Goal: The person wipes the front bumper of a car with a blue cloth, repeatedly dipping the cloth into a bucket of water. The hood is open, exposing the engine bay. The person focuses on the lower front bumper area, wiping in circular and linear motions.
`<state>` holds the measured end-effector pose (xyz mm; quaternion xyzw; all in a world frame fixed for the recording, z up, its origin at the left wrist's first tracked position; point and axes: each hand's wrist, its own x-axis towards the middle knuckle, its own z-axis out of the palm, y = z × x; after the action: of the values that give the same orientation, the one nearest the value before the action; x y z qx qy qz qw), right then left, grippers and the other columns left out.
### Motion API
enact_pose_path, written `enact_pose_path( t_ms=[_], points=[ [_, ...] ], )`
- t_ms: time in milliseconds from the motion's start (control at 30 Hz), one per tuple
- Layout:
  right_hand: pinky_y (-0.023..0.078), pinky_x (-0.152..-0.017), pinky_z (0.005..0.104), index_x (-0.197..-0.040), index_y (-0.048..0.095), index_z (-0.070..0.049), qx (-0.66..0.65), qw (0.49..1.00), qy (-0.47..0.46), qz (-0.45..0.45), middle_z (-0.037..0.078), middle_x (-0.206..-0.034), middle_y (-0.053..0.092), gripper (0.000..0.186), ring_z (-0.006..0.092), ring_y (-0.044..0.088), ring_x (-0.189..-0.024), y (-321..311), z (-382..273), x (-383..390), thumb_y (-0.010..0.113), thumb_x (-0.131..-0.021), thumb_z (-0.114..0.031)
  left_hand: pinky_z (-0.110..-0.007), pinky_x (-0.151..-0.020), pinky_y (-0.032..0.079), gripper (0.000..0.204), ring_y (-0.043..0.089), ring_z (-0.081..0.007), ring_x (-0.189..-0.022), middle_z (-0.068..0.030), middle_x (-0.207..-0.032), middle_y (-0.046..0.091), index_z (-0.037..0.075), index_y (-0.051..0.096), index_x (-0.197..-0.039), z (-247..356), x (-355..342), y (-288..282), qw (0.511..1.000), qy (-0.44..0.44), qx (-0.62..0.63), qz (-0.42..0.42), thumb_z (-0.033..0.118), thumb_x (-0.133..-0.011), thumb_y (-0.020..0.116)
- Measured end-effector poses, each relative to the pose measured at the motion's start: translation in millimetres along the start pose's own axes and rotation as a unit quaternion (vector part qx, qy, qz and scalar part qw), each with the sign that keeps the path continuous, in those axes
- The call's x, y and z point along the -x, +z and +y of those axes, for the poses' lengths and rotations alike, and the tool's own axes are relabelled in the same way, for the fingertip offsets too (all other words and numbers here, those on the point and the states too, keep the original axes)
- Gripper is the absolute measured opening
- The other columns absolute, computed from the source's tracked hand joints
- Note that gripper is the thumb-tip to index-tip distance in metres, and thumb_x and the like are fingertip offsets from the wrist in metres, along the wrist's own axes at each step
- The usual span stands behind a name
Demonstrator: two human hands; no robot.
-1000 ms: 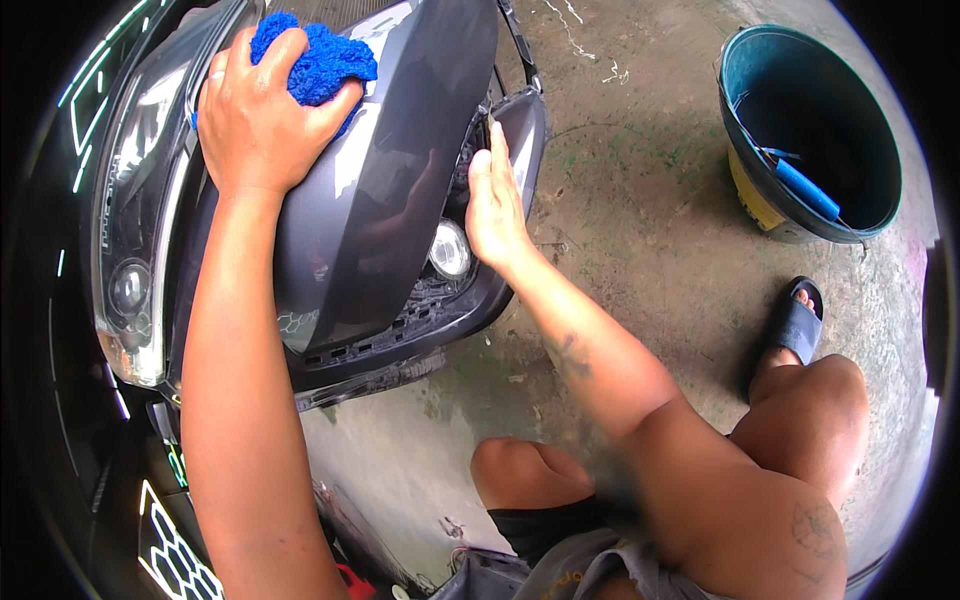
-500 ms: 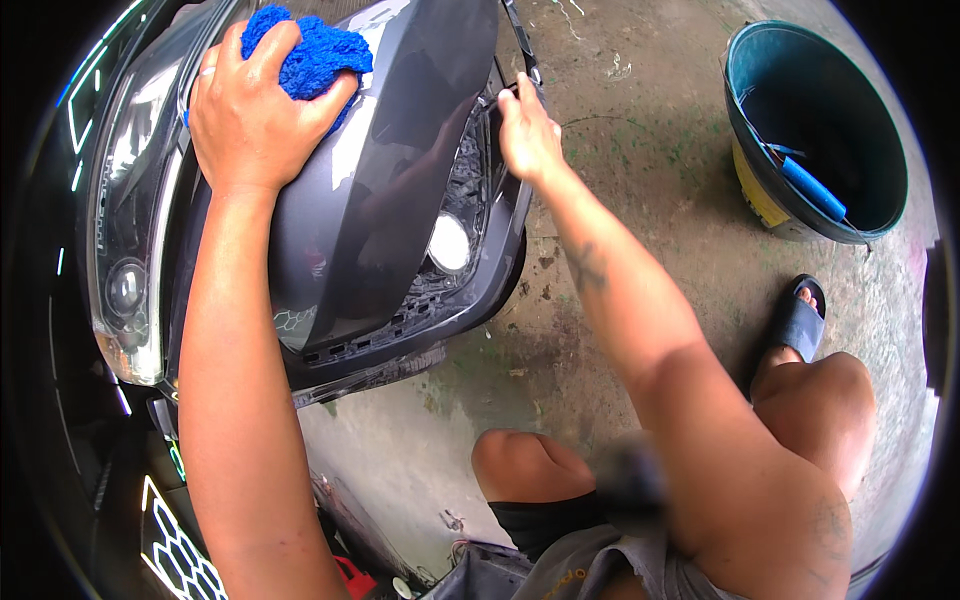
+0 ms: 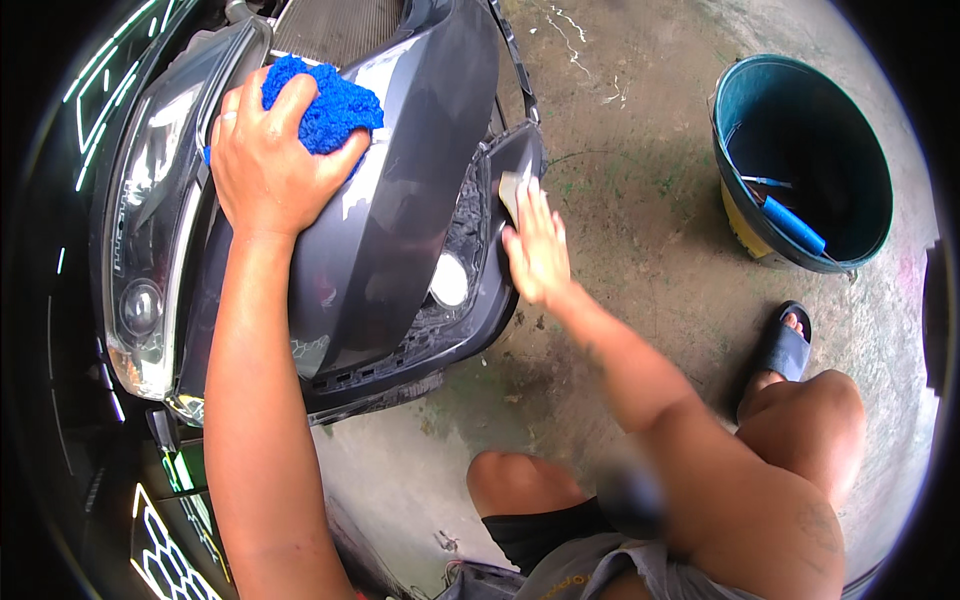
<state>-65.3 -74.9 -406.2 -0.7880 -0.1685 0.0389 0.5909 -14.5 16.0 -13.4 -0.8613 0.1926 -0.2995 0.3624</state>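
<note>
My left hand (image 3: 275, 170), wearing a ring, grips a bunched blue microfibre cloth (image 3: 325, 110) against the grey car bumper (image 3: 405, 170), beside the clear headlight (image 3: 145, 280). On the bumper's right side, my right hand (image 3: 538, 250) has its fingers stretched along a thin pale tan piece (image 3: 508, 192), pressing it on the outer grey trim (image 3: 492, 300). Part of that piece is hidden by the fingers. A round fog lamp (image 3: 449, 280) sits in a textured recess left of this hand.
A dark teal bucket (image 3: 860, 150) with a blue roller-like object (image 3: 792, 225) inside stands at the right on stained concrete (image 3: 640, 150). My bent knees and sandalled foot are below it. A radiator grille (image 3: 335, 25) shows at top; glossy black bodywork (image 3: 70, 350) runs along the left.
My right hand went up along the trim, then came back down and outward, with the pale piece now showing. My left hand stays on the cloth; the whole view has shifted slightly.
</note>
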Motion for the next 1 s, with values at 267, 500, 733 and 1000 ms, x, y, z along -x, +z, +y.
enact_pose_path(
  t_ms=[267, 500, 733, 1000],
  points=[
    [0.012, -0.143, 0.0568, -0.179, 0.015, 0.009, -0.046, 0.997, -0.039, 0.056, 0.033, -0.187, 0.016, 0.090, 0.0474, 0.015, -0.176, -12, 39, -78, 0.044, -0.112, -0.044, -0.053, -0.097, 0.059, 0.051, 0.069, -0.0399, -0.117, -0.0154, -0.128, 0.072, 0.017, 0.079, -0.110, 3, 3, 9, 1.000, -0.007, 0.001, -0.019, 0.043, -0.070, 0.098],
    [0.012, -0.142, 0.0598, -0.179, 0.015, 0.009, -0.012, 0.998, -0.041, 0.054, 0.032, -0.188, 0.017, 0.089, 0.0497, 0.011, -0.176, -1, 37, -19, 0.048, -0.110, -0.035, -0.054, -0.097, 0.058, 0.054, 0.068, -0.0413, -0.119, -0.0177, -0.130, 0.071, 0.016, 0.078, -0.111, 3, -4, 3, 1.000, -0.004, 0.005, -0.019, 0.042, -0.068, 0.099],
    [0.011, -0.142, 0.0609, -0.182, 0.014, 0.004, -0.047, 0.997, 0.056, -0.012, 0.024, -0.191, 0.010, 0.088, 0.0458, 0.005, -0.177, -10, 6, -36, 0.049, -0.111, -0.037, -0.054, -0.102, 0.057, 0.056, 0.065, -0.0426, -0.125, -0.0205, -0.137, 0.070, 0.014, 0.078, -0.113, -1, 0, -3, 0.999, -0.014, 0.003, -0.050, 0.041, -0.068, 0.099],
    [0.022, -0.141, 0.0572, -0.176, 0.035, 0.001, -0.085, 0.994, 0.048, 0.043, 0.027, -0.187, 0.026, 0.077, 0.0452, 0.021, -0.174, -48, 44, -156, 0.042, -0.119, -0.049, -0.054, -0.097, 0.058, 0.053, 0.067, -0.0408, -0.118, -0.0165, -0.126, 0.071, 0.015, 0.077, -0.109, 0, 3, 8, 1.000, 0.004, 0.009, -0.014, 0.042, -0.069, 0.099]
  ],
)
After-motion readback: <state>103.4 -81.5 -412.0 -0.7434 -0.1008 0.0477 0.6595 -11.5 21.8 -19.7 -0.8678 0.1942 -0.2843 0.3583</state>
